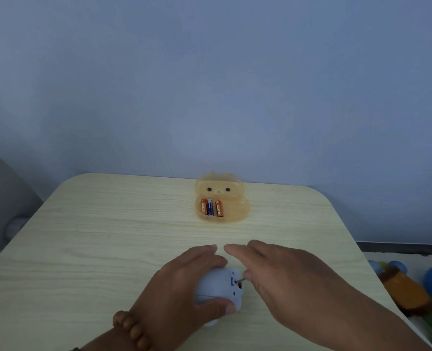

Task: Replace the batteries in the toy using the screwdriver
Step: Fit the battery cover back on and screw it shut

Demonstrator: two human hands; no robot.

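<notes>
A pale blue rounded toy [214, 287] lies on its side on the wooden table [108, 236], its underside turned right. My left hand [184, 279] grips it, with fingers over the top and the thumb at the near edge. My right hand [280, 277] is beside it on the right and holds a small screwdriver. Only the thin metal shaft [240, 279] shows, its tip at the dark opening in the toy's underside. The handle is hidden under my palm. Three batteries [211, 206], two orange and one blue, lie in an open orange bear-shaped box [237, 214] at the far edge.
The table has rounded far corners and stands against a blue wall. Plush toys [407, 292] in blue, orange and green lie on the floor past the right edge. A grey object [4, 198] stands on the left. I wear a wooden bead bracelet [131, 328] on my left wrist.
</notes>
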